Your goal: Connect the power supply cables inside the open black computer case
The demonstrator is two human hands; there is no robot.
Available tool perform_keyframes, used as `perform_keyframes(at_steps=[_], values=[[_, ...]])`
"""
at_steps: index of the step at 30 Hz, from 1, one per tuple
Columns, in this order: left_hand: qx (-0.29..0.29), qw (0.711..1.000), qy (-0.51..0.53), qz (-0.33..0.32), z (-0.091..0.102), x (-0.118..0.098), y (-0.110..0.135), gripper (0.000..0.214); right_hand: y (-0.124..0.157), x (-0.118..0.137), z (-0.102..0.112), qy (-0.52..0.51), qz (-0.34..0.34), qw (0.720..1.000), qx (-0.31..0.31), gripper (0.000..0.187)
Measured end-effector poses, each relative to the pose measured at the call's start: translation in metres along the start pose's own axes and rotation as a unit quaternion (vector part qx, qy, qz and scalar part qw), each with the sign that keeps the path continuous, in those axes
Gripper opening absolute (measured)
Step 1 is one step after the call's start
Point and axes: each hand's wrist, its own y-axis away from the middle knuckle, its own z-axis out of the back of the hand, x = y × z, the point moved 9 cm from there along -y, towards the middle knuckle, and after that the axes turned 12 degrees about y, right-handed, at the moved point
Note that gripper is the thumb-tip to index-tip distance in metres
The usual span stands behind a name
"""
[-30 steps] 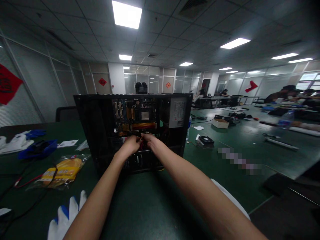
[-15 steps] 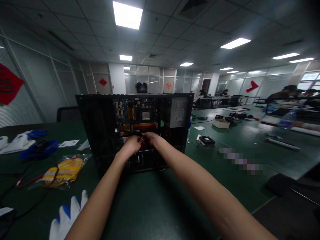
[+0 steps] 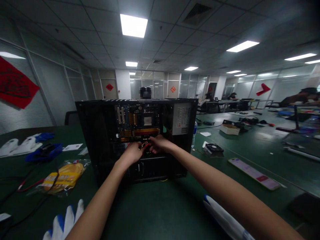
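An open black computer case (image 3: 190, 141) stands on the table with its inside facing me. Both my hands reach into it, below the motherboard (image 3: 140, 115). A small bundle of red and dark cables (image 3: 145, 145) runs between my fingers. My left hand (image 3: 132, 154) pinches the cables from the left. On the right, my right hand (image 3: 161, 145) has bent fingers at the same bundle, close under the memory slots (image 3: 145, 131). The power supply (image 3: 181, 118) sits at the upper right of the case. The cable ends are too small and dark to make out.
White-and-blue gloves (image 3: 66, 221) lie near my forearms. Left are a bagged yellow item (image 3: 63, 176) and a blue tray (image 3: 45, 153). Right are a cooling fan (image 3: 213, 149), a phone (image 3: 255, 173), a small box (image 3: 229, 129) and a bottle (image 3: 194, 133). People sit farther back.
My right hand has shifted slightly away from my left, opening a gap where the cables show. The view has turned and tilted a little, bringing another glove into sight at the right.
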Motion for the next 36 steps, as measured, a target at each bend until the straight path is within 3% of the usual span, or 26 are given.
perform_keyframes(at_steps=[1, 3, 6, 8, 12, 14, 19, 25, 31, 36], values=[[0.0, 1.0, -0.003, 0.006, 0.0, 0.001, 0.0, 0.029, 0.004, 0.005, 0.008, 0.066, 0.046, 0.996, -0.039, 0.038], [-0.005, 1.0, -0.012, 0.012, -0.001, 0.002, 0.001, 0.031, 0.016, 0.02, 0.018, 0.192, 0.154, 0.962, -0.12, 0.04], [-0.032, 0.999, -0.024, 0.001, 0.003, -0.001, 0.003, 0.035, 0.032, 0.031, 0.02, 0.29, 0.231, 0.91, -0.185, 0.041], [-0.053, 0.998, -0.035, -0.009, 0.005, -0.004, 0.004, 0.036, 0.035, 0.033, 0.015, 0.328, 0.245, 0.894, -0.185, 0.042], [-0.078, 0.994, -0.074, 0.002, 0.008, -0.005, 0.006, 0.034, 0.036, 0.038, -0.01, 0.39, 0.301, 0.865, -0.099, 0.029], [-0.084, 0.991, -0.099, 0.014, 0.009, -0.006, 0.006, 0.033, 0.037, 0.038, -0.014, 0.387, 0.307, 0.866, -0.074, 0.028], [-0.051, 0.99, -0.126, 0.024, 0.005, -0.009, 0.004, 0.035, 0.041, 0.039, -0.009, 0.379, 0.307, 0.868, -0.092, 0.031], [-0.011, 0.995, -0.091, 0.026, 0.004, -0.012, 0.004, 0.03, 0.043, 0.039, -0.01, 0.392, 0.302, 0.864, -0.091, 0.033], [-0.016, 0.996, -0.077, 0.042, 0.009, -0.012, 0.005, 0.027, 0.044, 0.038, -0.008, 0.393, 0.281, 0.872, -0.085, 0.033], [-0.015, 0.996, -0.075, 0.047, 0.01, -0.014, 0.007, 0.028, 0.046, 0.039, -0.006, 0.425, 0.261, 0.861, -0.098, 0.037]])
